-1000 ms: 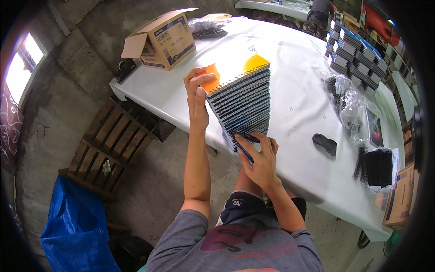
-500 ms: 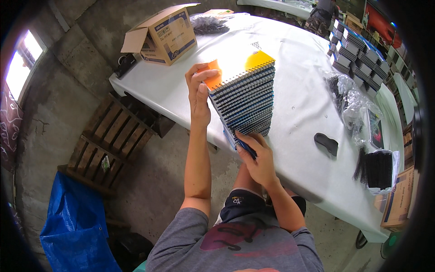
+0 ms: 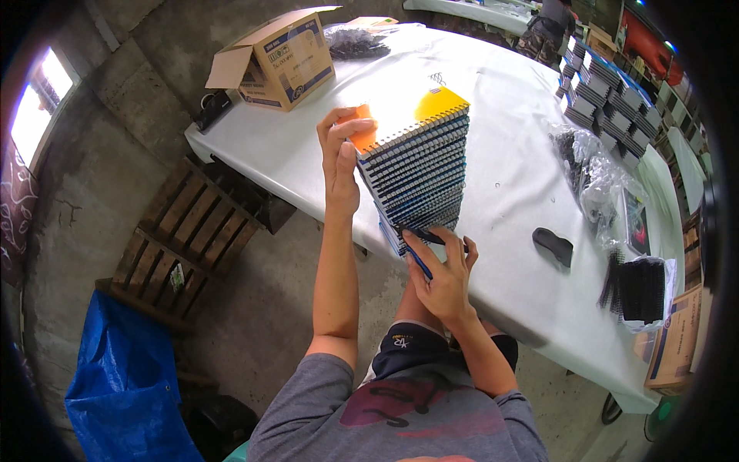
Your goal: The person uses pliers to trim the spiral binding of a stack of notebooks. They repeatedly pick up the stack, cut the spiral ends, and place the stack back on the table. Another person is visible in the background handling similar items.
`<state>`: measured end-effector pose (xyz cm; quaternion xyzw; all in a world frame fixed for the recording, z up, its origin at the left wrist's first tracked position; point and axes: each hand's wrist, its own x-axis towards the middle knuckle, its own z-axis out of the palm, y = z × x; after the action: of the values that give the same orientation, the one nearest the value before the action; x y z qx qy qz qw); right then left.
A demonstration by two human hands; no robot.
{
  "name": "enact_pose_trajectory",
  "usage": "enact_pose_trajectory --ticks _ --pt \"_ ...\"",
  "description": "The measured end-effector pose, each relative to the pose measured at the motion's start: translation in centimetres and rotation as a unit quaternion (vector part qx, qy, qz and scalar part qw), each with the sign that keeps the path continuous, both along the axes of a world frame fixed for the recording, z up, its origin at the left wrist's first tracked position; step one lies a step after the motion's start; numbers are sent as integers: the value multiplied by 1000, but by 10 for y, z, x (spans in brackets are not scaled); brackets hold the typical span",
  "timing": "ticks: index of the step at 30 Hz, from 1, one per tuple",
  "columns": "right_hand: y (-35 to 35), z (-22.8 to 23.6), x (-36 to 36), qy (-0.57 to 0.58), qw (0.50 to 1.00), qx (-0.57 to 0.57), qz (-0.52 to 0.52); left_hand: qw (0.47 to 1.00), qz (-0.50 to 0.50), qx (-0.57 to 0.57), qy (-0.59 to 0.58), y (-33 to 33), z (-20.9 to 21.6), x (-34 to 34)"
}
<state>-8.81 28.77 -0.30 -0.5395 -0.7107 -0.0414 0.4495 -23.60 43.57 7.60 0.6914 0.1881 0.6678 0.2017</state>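
Observation:
A tall stack of spiral-bound notebooks stands at the table's near edge, its bound edges facing me. The top cover is orange and yellow with a bright glare across it. My left hand grips the stack's upper left corner, fingers on the cover and thumb at the bound edge. Low on the stack, my right hand holds small pliers with dark blue and black handles, spread apart. Their tip meets the lower left end of the bindings; the jaws are too small to make out.
On the white-covered table lie a black sole-shaped piece, clear plastic wrap and a bundle of black coils. An open carton sits far left, with more notebook stacks far right. A wooden pallet leans at left.
The pliers' handles have spread apart in my right hand, and its fingers have opened out with them. My left hand and the stack have barely shifted.

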Motion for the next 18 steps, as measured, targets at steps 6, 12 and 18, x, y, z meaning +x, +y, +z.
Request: enact_pose_trajectory --ticks 6,12,18 --pt "3 3 -1 -22 1000 -2 3 1000 -4 5 -5 1 -1 0" --pt "5 -7 -4 2 1000 -9 25 999 -17 7 -33 -1 0 4" --pt "8 -3 -6 268 944 -88 174 1000 -16 3 -10 -5 2 2"
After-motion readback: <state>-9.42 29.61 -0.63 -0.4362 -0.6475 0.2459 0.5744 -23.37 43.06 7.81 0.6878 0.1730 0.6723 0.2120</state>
